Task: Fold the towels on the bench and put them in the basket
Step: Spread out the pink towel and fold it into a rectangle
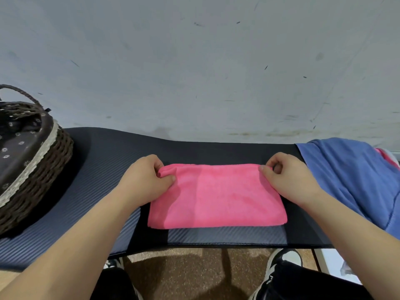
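The pink towel (pixel 216 195) is lying folded on the desk (pixel 101 176), its long axis running from the left hand (pixel 145 180) straight across to the right hand (pixel 287 180). Each hand is pinching a far corner. The basket (pixel 49 161) is sitting outward of the left hand, making that hand the nearer one.

Scuffed grey wall (pixel 194 61) behind, speckled brown floor (pixel 194 276) below

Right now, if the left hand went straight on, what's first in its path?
The left hand pinches a far corner of the pink towel, pointing away from the body. Ahead: bare bench, then likely the wall; depth unclear.
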Demonstrator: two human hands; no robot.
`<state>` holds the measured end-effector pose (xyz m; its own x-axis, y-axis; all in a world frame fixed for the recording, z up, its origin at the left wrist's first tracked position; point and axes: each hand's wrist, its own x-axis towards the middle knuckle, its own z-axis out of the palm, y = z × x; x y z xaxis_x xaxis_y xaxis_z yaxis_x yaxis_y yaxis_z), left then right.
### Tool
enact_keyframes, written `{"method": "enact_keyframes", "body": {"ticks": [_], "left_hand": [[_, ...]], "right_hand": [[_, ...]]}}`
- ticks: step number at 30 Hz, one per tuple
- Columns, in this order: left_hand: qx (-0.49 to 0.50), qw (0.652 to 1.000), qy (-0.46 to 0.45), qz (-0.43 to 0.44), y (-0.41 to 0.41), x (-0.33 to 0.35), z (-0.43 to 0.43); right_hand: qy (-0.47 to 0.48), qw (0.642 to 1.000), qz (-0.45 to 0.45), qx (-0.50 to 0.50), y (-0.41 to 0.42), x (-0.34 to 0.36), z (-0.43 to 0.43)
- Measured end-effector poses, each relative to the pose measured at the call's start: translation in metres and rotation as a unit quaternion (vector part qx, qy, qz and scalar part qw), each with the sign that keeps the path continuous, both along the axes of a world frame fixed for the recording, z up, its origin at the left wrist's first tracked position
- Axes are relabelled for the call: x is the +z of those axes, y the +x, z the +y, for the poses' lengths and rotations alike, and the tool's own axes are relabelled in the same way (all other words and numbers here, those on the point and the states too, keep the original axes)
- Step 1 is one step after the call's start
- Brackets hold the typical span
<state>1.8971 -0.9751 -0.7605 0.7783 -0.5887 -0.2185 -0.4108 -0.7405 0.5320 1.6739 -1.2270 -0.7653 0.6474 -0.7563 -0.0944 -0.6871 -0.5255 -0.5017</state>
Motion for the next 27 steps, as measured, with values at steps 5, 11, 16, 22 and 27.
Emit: {"method": "enact_keyframes", "body": {"ticks": [5,11,16,22,27], "left_hand": [[0.019,0.996,-0.091,-0.002,-0.006,0.01,0.002],[-0.013,0.993,-0.111,-0.034,-0.01,0.008,0.014],[0.01,0.986,-0.164,-0.023,-0.008,0.012,0.022],[0.057,0.98,-0.189,0.039,-0.002,0.028,0.021],[0.051,0.953,-0.223,0.2,-0.022,0.04,-0.008]], "right_hand": [[-0.079,0.988,-0.096,0.093,0.002,0.013,0.024],[-0.026,0.955,0.164,0.245,-0.002,-0.011,0.053],[-0.072,0.945,0.214,0.238,0.001,-0.022,0.068],[-0.079,0.959,0.16,0.222,0.005,-0.024,0.09],[-0.021,0.988,-0.003,0.156,0.003,-0.004,0.079]]}}
